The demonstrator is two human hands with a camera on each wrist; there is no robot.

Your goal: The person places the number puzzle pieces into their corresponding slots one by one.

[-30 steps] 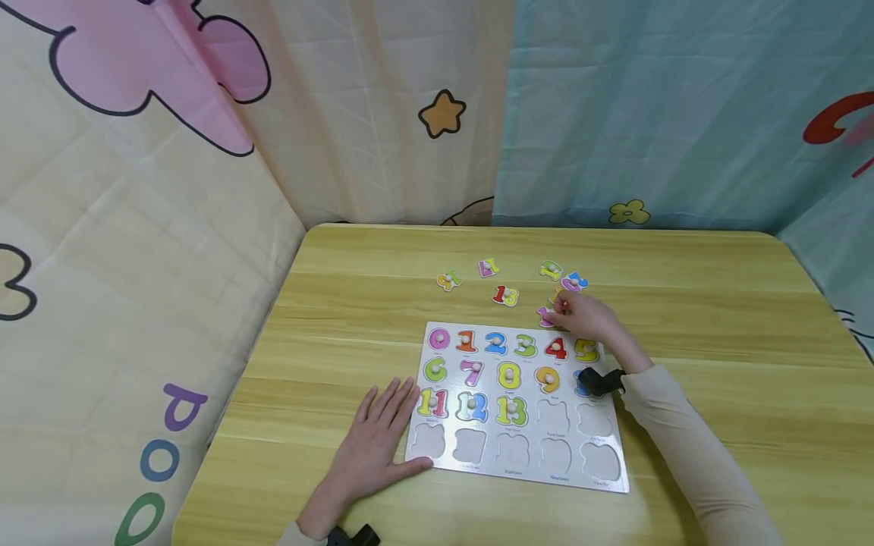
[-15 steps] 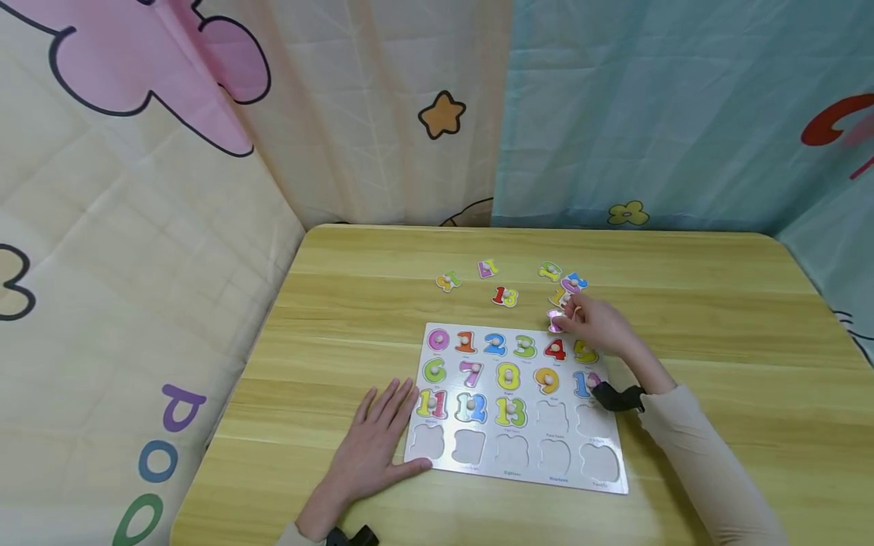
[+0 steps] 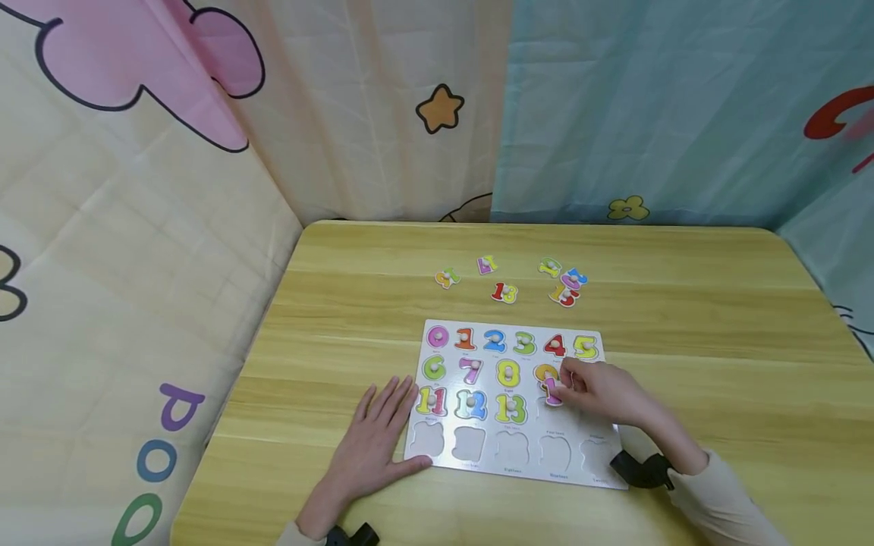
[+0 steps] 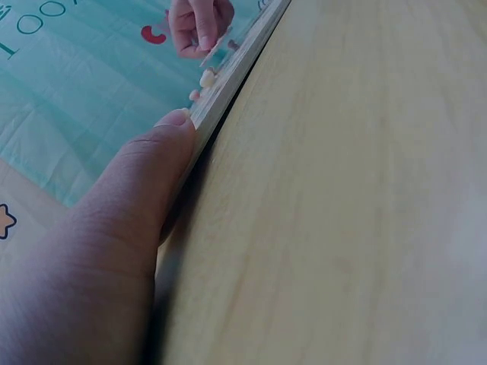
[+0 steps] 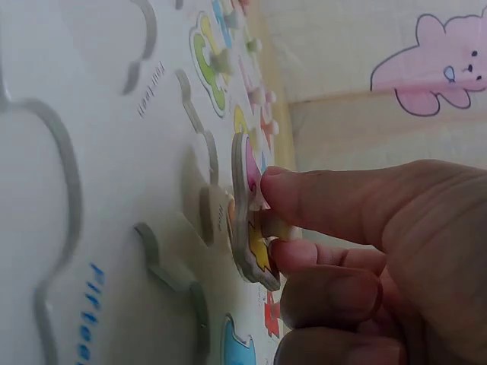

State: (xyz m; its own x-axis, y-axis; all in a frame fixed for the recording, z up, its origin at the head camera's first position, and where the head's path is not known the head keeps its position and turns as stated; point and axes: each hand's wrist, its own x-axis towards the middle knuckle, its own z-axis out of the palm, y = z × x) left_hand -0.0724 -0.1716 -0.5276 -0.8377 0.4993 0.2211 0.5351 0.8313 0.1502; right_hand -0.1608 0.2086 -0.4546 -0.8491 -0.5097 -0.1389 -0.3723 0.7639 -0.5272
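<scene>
My right hand (image 3: 604, 390) pinches a number puzzle piece (image 3: 551, 391) by its knob. The piece shows a pink-purple 1, with a yellow part in the right wrist view, and is tilted just above the white number board (image 3: 492, 459). Below it are the bare recesses marked Fourteen and Fifteen. My left hand (image 3: 372, 436) lies with straight fingers at the board's left side. Its thumb (image 4: 163, 144) touches the board's edge. Seated number pieces such as the 13 (image 3: 511, 409) fill the upper rows. My right hand covers part of the second and third rows.
Behind the board lie several loose pieces, including a red-yellow 18 (image 3: 504, 293), an orange-green piece (image 3: 447, 278) and a purple-yellow one (image 3: 486, 265). At their right, a purple-blue piece (image 3: 573, 279) touches a yellow-red one (image 3: 564, 296). Curtains (image 3: 382, 152) hang beyond the wooden table (image 3: 717, 341).
My right hand has picked up the piece with the purple 1 from behind the board and carried it toward me over the third row. My left hand has stayed put.
</scene>
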